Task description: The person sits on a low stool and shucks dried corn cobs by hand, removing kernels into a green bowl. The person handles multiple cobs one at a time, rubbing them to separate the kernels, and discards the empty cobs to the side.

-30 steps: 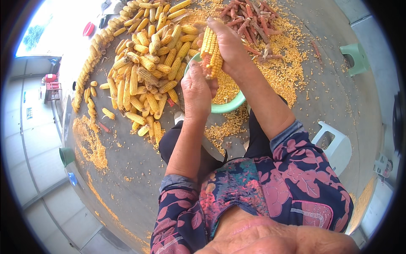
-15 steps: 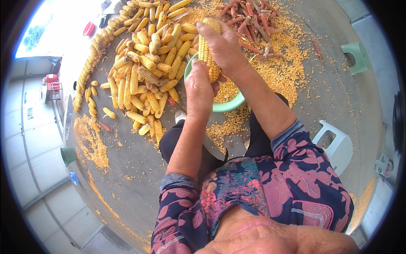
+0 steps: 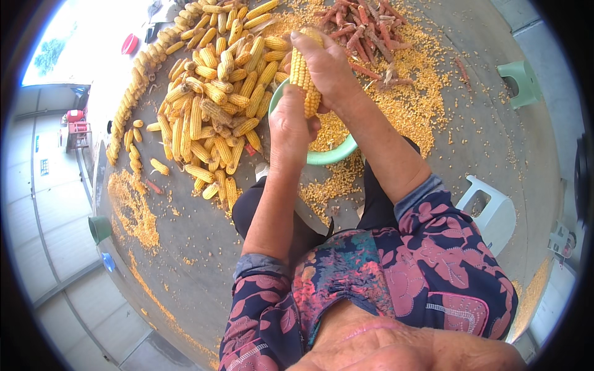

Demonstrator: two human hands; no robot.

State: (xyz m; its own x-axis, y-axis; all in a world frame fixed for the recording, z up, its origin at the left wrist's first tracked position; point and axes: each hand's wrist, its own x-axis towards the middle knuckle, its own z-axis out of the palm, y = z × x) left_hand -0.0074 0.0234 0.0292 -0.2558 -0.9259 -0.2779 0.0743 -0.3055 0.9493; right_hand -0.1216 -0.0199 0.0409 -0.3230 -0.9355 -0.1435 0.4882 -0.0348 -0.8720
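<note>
Both my hands grip one yellow corn cob point(image 3: 305, 77) with its kernels on, tilted nearly upright over a pale green basin point(image 3: 334, 154). My right hand point(image 3: 331, 71) is wrapped round its upper part, the thumb lying near the top end. Lower down, my left hand point(image 3: 289, 127) is closed on the cob with its thumb pressed against the kernels. Loose corn kernels point(image 3: 328, 131) lie in the basin below. Part of the basin's rim and inside is hidden behind my hands and forearms.
A large heap of unshelled corn cobs point(image 3: 213, 93) lies to the left. Stripped reddish cobs point(image 3: 365, 28) are piled at the far side, with loose kernels point(image 3: 414, 105) spread around them. Stools stand at the right, one green point(image 3: 526, 83), one pale blue point(image 3: 495, 213).
My left hand has shifted slightly, its thumb now higher on the cob. The cob stays in both hands over the basin; little else has moved.
</note>
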